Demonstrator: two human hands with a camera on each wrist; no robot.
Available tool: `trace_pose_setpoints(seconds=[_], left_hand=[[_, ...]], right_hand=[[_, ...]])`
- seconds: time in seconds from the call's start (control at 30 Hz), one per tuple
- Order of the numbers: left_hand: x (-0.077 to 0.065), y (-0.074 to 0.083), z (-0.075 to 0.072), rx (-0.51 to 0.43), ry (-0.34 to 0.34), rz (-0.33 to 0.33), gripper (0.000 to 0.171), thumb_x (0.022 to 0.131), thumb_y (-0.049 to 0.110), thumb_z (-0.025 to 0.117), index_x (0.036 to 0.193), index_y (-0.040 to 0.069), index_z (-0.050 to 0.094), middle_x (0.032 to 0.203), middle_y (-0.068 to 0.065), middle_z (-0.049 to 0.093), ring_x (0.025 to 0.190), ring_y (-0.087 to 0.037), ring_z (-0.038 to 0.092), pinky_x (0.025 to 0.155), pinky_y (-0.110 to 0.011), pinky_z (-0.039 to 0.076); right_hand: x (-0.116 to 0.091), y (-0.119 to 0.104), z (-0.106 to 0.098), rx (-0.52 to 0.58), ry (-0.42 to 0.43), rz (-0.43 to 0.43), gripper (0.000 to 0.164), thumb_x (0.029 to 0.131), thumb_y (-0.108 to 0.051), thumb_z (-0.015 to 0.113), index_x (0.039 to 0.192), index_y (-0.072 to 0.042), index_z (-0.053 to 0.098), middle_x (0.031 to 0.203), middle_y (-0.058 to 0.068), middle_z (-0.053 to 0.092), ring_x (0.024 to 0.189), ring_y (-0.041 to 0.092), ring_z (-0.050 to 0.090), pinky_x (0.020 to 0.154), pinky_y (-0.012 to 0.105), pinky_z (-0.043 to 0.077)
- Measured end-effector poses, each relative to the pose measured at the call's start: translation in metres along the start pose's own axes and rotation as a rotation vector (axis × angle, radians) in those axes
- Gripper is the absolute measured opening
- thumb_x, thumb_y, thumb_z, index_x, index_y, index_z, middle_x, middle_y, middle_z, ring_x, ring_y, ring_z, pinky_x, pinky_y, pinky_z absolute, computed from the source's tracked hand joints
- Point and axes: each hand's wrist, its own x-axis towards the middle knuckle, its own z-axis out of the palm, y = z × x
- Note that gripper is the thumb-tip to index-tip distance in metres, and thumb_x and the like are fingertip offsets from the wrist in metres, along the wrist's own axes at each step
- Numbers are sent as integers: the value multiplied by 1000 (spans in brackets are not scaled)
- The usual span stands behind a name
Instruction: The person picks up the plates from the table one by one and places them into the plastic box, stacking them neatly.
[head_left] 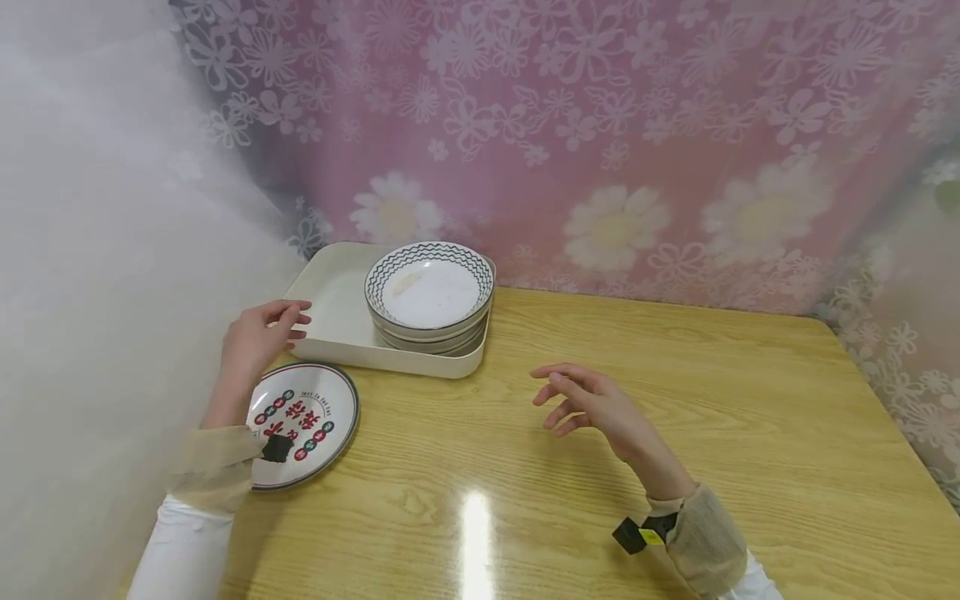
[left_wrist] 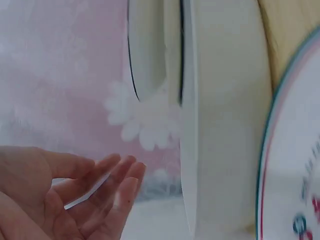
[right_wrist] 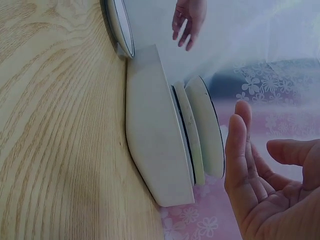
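My left hand hovers over the left front corner of a cream rectangular tray, its fingers loosely bent with nothing in them. In the tray's right half stands a stack of white bowls; the top one has a black zigzag rim band. In front of the tray lies a white plate with red characters and a dark rim, partly hidden by my left forearm. My right hand is held above the table, right of the tray, fingers relaxed and apart from everything. The right wrist view shows the bowl stack rising above the tray wall.
The wooden table extends to the right, with a bright reflection near its front. A pink floral curtain hangs behind the table. White sheeting closes in the left side, close to my left arm.
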Motion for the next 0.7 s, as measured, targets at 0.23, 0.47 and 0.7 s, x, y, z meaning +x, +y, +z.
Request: trace_pose_setpoints(seconds=[0.23, 0.47, 0.7], left_hand=[[-15, -41, -15, 216, -26, -49, 42, 108, 27, 45, 131, -3, 64, 123, -26, 67, 116, -46, 61, 90, -54, 51], [-26, -68, -21, 295, -74, -132, 41, 107, 24, 47, 133, -5, 61, 134, -33, 56, 124, -54, 50, 99, -63, 42], [-40, -94, -23, 369, -188, -132, 45, 107, 20, 45, 135, -15, 50, 131, -40, 53, 120, -58, 51, 98, -63, 44]], right_hand=[[3, 0, 1, -14, -6, 3, 48, 109, -34, 47, 143, -1, 52, 110, 14, 67, 84, 32, 72, 76, 48, 61], [5, 2, 4, -3, -12, 2, 47, 109, -32, 48, 142, 0, 52, 109, 13, 67, 85, 35, 72, 75, 45, 62], [8, 7, 8, 18, -30, 18, 47, 109, -31, 49, 142, 1, 52, 107, 11, 67, 81, 27, 72, 74, 46, 62]])
